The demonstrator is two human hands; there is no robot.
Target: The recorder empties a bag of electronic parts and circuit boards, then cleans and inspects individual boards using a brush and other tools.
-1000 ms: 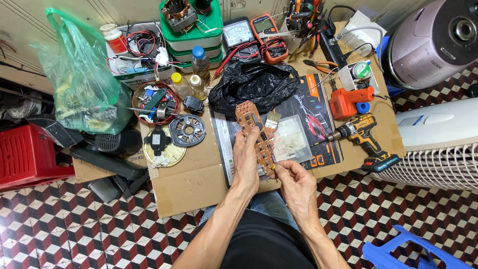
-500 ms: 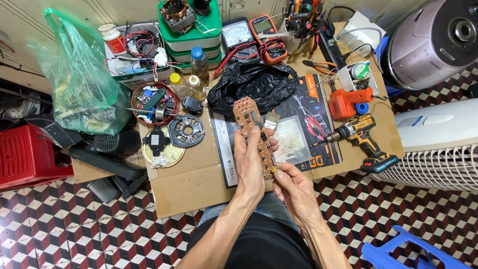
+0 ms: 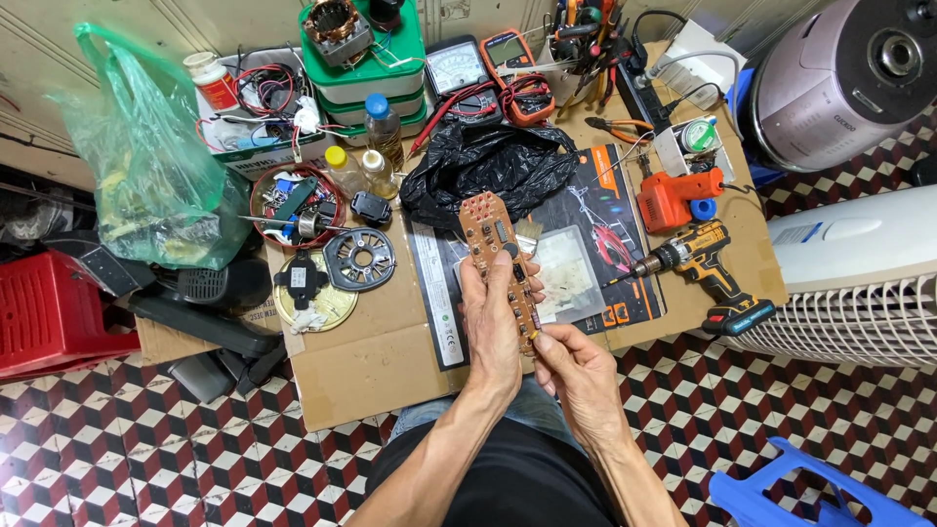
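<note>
A long brown circuit board (image 3: 501,262) is held up over the surface (image 3: 390,351), its far end rounded and pointing away from the person. The left hand (image 3: 491,327) has its grip wrapped around the board's near half from the left, fingers curled over the top face and pressed onto it. The right hand (image 3: 578,366) sits just beside that grip on the right and a little nearer the body, its fingertips pinching the board's near end.

Directly beyond the grip, under the board's far end, lies a dark printed mat (image 3: 595,254), and further out a crumpled black plastic bag (image 3: 488,171). To the right of the grip, a yellow and black cordless drill (image 3: 705,268) lies on the surface, with an orange tool (image 3: 669,195) just past it. To the left of the grip are a round grey metal part (image 3: 358,258), a gold disc with a black piece on it (image 3: 307,293), and a round red tin of small parts (image 3: 295,200). Well beyond, at the far edge, stand 2 meters (image 3: 488,63) and a stack of green and white boxes (image 3: 366,73). Far left hangs a green plastic bag (image 3: 146,156); far right lies a white fan (image 3: 859,278).
</note>
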